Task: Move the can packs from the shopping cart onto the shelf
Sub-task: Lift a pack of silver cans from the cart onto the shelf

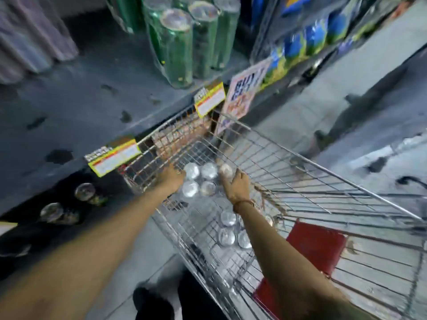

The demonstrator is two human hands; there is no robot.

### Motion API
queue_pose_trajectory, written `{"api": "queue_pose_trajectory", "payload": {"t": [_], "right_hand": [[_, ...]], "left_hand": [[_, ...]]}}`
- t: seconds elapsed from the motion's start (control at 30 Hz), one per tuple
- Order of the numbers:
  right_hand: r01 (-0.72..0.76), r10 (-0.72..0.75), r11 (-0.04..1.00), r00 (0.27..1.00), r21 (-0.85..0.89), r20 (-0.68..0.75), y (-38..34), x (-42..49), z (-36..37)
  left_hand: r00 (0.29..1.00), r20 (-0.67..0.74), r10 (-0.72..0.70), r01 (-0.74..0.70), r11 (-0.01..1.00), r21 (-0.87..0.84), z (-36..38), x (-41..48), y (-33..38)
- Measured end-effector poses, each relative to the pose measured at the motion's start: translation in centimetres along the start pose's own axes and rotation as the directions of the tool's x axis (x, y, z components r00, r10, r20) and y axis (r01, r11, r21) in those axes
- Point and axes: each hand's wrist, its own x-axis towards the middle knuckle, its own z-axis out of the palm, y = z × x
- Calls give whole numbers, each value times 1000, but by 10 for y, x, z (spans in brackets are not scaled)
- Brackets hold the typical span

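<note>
Two hands (172, 179) (235, 187), two can packs (199, 181) (233, 229)

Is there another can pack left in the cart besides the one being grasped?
Yes, a second can pack sits in the shopping cart, nearer the person than the pack between both hands.

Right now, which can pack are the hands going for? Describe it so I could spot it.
Find the wire cart parked against the shelf. Two packs of silver-topped cans sit inside; it is the far pack, near the shelf end. Unlike the near pack, it has the left hand and right hand on either side.
</note>
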Motion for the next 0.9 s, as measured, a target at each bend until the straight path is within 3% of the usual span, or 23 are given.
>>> {"api": "queue_pose_trajectory", "payload": {"t": [0.2, 0.37, 0.47, 0.57, 0.73, 0.9], "right_hand": [[-297, 240, 874, 952, 385, 190, 21, 47, 27], [-303, 312, 851, 949, 429, 51, 20, 57, 28], [-378, 386, 786, 918, 489, 91, 23, 62, 27], [-412, 414, 780, 904, 472, 106, 9, 50, 1], [-309, 354, 839, 935, 448, -17, -28, 27, -54], [-185, 235, 883, 970, 431, -65, -72, -2, -104]], "left_hand": [[954, 212, -210, 221, 975, -29, 41, 27, -10], [932, 227, -283, 339, 901, -271, 48, 43, -14], [905, 306, -297, 386, 874, -294, 41, 55, -18], [913, 334, -233, 327, 908, -262, 14, 34, 12], [921, 378, -93, 184, 960, -212, -47, -2, 52], [921, 388, -18, 153, 935, -320, -94, -36, 75]]}}
